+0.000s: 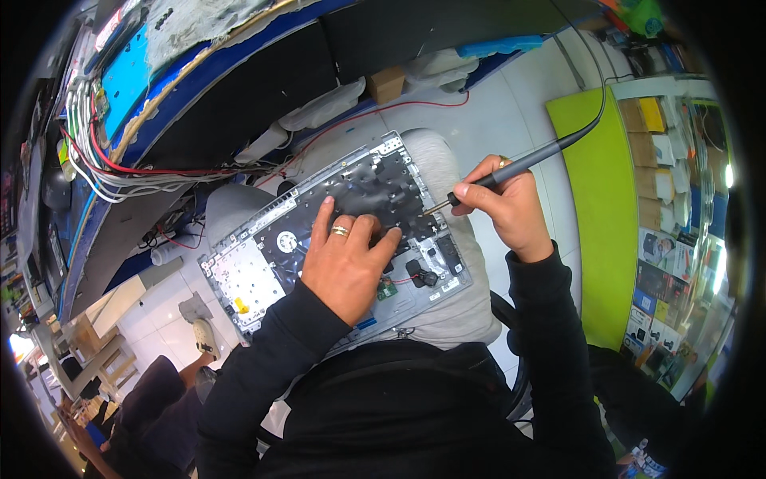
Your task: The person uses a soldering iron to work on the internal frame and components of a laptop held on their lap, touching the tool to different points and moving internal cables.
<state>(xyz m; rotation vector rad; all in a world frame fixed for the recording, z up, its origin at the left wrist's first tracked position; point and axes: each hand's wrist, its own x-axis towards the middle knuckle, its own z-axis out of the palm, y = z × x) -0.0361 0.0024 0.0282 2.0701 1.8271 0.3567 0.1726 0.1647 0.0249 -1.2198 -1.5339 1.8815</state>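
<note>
An opened silver laptop housing (435,287) lies tilted across my lap, with a black inner sheet (371,191), a small round metal piece (286,241) and a green circuit board (387,290). My left hand (343,263), with a ring on one finger, rests on the housing with fingers apart and bent, fingertips on the black sheet. My right hand (507,211) grips a soldering-iron-like tool (538,158) with a dark handle and cord, its metal tip at the sheet near the housing's right side.
A cluttered counter (128,72) with cable bundles (120,180) spans the upper left. A green panel (598,279) and shelves of boxes (662,263) stand right. Another person's leg (183,375) shows lower left on the tiled floor (159,327). A red wire (431,102) crosses behind my lap.
</note>
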